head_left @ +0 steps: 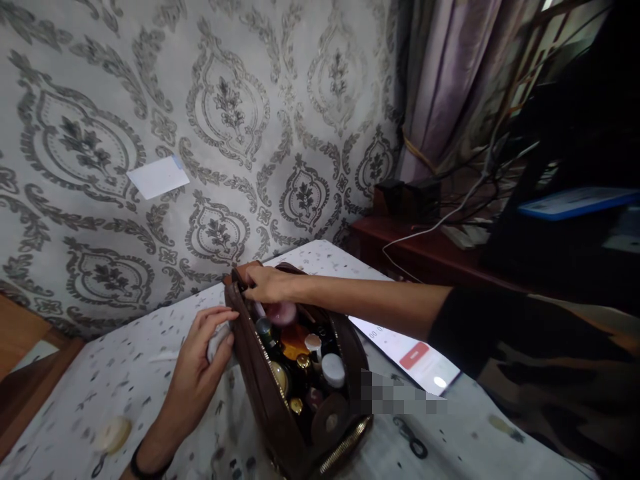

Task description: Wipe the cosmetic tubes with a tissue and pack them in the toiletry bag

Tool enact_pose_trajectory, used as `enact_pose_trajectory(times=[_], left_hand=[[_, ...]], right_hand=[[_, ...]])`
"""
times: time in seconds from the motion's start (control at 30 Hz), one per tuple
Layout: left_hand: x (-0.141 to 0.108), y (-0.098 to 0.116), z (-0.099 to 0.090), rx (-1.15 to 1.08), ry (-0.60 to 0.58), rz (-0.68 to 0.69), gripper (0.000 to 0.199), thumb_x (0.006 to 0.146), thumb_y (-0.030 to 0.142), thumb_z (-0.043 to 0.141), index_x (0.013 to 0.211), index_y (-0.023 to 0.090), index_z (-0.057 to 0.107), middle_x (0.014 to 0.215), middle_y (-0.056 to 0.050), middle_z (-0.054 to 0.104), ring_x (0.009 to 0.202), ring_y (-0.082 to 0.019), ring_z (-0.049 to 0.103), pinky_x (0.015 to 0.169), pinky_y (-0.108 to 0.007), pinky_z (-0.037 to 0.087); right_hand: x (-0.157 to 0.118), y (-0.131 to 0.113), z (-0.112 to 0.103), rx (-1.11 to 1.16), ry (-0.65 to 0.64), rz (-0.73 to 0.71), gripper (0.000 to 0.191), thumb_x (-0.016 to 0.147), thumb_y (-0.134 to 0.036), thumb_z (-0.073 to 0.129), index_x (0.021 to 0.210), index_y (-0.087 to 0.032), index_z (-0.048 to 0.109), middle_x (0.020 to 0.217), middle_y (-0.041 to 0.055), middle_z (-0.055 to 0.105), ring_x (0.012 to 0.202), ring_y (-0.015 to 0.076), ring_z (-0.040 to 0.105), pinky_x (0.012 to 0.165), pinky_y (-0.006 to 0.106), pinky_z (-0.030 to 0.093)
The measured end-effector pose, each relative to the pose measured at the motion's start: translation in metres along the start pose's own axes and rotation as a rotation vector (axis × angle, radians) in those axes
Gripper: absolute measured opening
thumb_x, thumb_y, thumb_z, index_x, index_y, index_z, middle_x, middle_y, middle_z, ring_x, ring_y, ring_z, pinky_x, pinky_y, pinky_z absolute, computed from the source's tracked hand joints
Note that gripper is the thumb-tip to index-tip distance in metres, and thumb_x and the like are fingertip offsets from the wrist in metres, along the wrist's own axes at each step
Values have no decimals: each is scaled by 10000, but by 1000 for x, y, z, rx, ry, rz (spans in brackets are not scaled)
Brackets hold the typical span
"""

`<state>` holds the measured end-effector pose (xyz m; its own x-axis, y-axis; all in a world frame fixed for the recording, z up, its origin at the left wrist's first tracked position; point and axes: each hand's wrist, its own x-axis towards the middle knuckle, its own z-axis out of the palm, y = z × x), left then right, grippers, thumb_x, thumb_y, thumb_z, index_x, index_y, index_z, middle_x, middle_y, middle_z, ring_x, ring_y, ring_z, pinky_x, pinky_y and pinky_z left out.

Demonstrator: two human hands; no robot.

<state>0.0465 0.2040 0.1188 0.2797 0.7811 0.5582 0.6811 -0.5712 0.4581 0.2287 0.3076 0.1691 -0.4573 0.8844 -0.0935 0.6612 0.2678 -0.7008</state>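
Wall (285, 80): grey ornamental print. Curtain (450, 80): mauve, tied. Window (523, 87): upper right, partly visible, pale light. Desk (420, 253): reddish-brown, below curtain.

right hand (270, 284) at brown bag (256, 380)

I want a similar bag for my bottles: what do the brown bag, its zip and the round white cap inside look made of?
Brown bag: leather or imitation leather, judging by its smooth, softly shining panels; I can't tell which.
Zip: probably metal, gold-toned, since its teeth glint.
White cap: likely plastic, being opaque, smooth and evenly coloured.
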Motion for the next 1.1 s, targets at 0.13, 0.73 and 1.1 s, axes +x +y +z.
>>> enact_pose_trajectory(times=[0.13,0.73,1.1], left_hand=[[-2,2,4,5,13,-16,297,998,282,462,1267,264,585,1262,-79,591,1235,-230,559,1005,-350,466],[-8,-1,1,-3,-6,-20,343,1010,301,450,1331,265,565,1366,-71,584,1311,-218,526,1070,-353,428],[-32,-7,-12,-67,33,-257,338,964,432,493,1200,228,623,1234,-89,674,1201,-253,607,1029,-392,454]], right_hand=[[0,-1,-1,66,-1,23,250,996,-333,469,1012,-173,660,729,42,718,552,166,672,451,214,522],[-29,29,-39,128,390,-48,272,982,-241,451,924,-128,692,748,28,684,622,123,629,587,191,477],[-47,22,-33,5,380,-166,256,917,-130,501,981,-141,749,820,27,722,786,169,639,752,242,461]])
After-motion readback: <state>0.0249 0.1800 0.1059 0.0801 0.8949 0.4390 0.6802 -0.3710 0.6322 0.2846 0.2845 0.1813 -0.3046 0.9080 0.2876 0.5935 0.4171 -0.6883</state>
